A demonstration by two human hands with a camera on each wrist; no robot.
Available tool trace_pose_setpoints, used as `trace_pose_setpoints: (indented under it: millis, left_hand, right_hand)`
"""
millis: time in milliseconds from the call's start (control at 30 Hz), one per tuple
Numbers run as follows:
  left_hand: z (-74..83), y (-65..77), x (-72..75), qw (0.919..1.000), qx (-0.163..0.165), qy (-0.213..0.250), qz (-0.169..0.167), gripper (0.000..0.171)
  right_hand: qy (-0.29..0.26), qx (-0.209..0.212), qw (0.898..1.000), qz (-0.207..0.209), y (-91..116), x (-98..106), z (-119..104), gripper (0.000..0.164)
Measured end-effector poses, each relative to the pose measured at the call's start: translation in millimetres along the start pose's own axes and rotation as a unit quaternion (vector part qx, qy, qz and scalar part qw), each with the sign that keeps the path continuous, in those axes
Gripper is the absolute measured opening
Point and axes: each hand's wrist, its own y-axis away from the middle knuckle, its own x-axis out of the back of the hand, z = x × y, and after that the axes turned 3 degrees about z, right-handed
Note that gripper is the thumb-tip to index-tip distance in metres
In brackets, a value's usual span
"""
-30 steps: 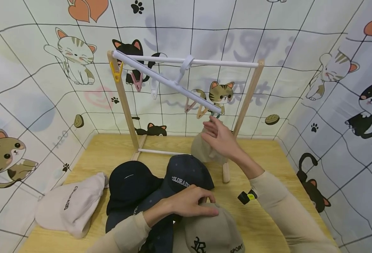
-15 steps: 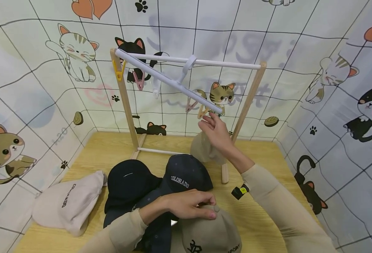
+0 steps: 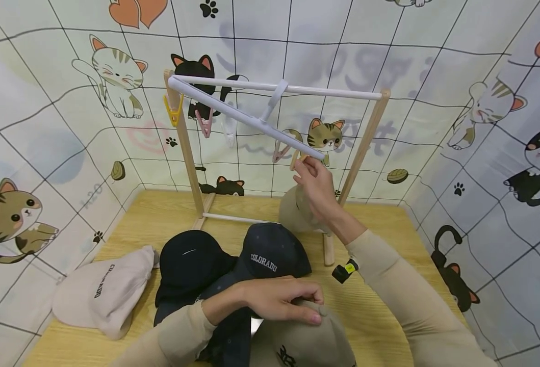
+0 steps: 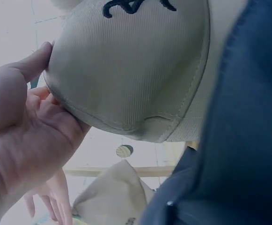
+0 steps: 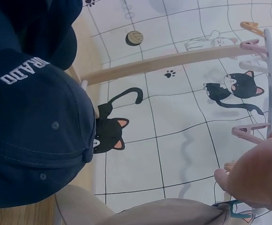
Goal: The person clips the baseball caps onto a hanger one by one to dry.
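My left hand (image 3: 281,300) grips the crown of a khaki baseball cap (image 3: 297,331) at the front, thumb and fingers pinching its top; the cap fills much of the left wrist view. At the low right end of a pale lavender hanger (image 3: 247,118), my right hand (image 3: 317,186) pinches a light orange clothespin (image 3: 294,160), mostly covered by the hand in the right wrist view. Below and behind that hand hangs a second khaki cap (image 3: 292,209), held by a teal clothespin (image 5: 231,205) at the hanger's end.
The tilted hanger hooks over the white bar (image 3: 334,92) of a wooden rack (image 3: 366,137). Pink clothespins (image 3: 204,124), a white one (image 3: 229,131) and a yellow one (image 3: 173,111) hang along it. Navy cap (image 3: 274,250), black cap (image 3: 194,265) and pale pink cap (image 3: 100,290) lie on the table.
My right hand has moved up and slightly left to the light orange clothespin, its fingers closing there. The hanger's low end has risen a little. My left hand stays on the front khaki cap.
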Motion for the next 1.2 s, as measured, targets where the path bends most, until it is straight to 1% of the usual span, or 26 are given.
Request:
trace_pose_setpoints:
  millis: [100,267,333,500,567,733,833,967,1100,1200]
  left_hand:
    - [5.5,-2.6,0.0,0.9998,-0.010,0.012,-0.009,0.013]
    - [13.9,-3.1,3.3,0.9998,-0.013,0.011,-0.008,0.011]
    - [16.4,-2.5,5.6,0.9997,-0.015,0.017,-0.007,0.011]
    - [19.9,-1.6,12.3,0.9988,-0.020,0.044,0.008,0.010]
    - [21.0,-1.5,15.5,0.9988,-0.019,0.043,0.016,0.011]
    - [24.5,-1.4,24.5,0.9990,-0.021,0.018,0.036,0.012]
    - [26.5,-1.3,30.1,0.9983,-0.033,0.000,0.048,0.013]
    - [31.3,-1.0,39.2,0.9965,-0.052,-0.023,0.062,0.012]
    - [39.2,1.5,51.3,0.9942,-0.065,-0.029,0.080,0.012]
    - [45.9,4.1,60.8,0.9921,-0.073,-0.030,0.098,0.013]
  right_hand:
    - [-0.006,-0.005,1.000,0.005,-1,-1,-2,0.069]
    - [-0.024,-0.027,0.999,0.017,-4,-4,-6,0.070]
    - [-0.032,-0.037,0.999,0.023,-5,-6,-8,0.069]
    - [-0.049,-0.052,0.997,0.031,-7,-6,-10,0.070]
    - [-0.047,-0.056,0.997,0.031,-7,-5,-10,0.069]
    - [-0.045,-0.065,0.996,0.031,-8,-4,-9,0.062]
    - [-0.046,-0.068,0.996,0.032,-10,-5,-8,0.055]
    - [-0.030,-0.076,0.996,0.036,-13,-5,-7,0.045]
    - [-0.016,-0.081,0.995,0.048,-16,-8,-10,0.034]
    - [0.000,-0.083,0.995,0.058,-17,-10,-11,0.031]
